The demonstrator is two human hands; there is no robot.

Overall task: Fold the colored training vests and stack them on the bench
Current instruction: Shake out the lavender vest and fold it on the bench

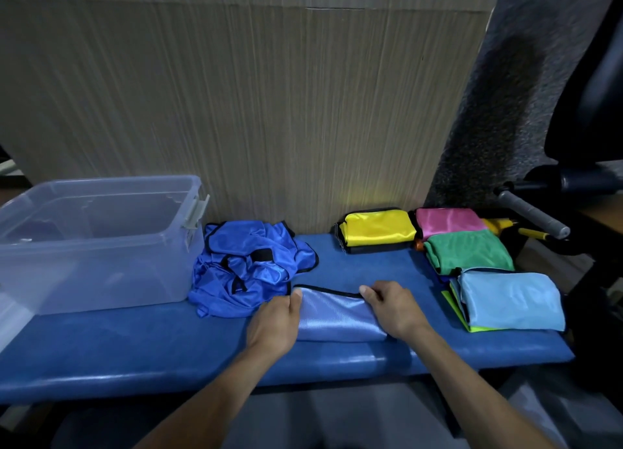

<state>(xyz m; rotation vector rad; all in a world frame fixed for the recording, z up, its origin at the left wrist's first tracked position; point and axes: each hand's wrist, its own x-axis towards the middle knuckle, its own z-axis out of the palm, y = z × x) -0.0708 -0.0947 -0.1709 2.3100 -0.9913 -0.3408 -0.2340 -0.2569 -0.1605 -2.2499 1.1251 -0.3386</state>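
On the blue padded bench [135,357]: a glossy royal-blue vest heap [249,266], folded yellow [377,229], pink [446,221], green [468,251], sky-blue vests [512,300]; a black-edged periwinkle vest [337,317]

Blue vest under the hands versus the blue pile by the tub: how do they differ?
The blue vest under the hands lies folded into a flat rectangle; the blue pile is crumpled and unfolded. The left hand and right hand hold the folded one; nothing touches the pile. Both are shiny blue with black trim, on the bench.
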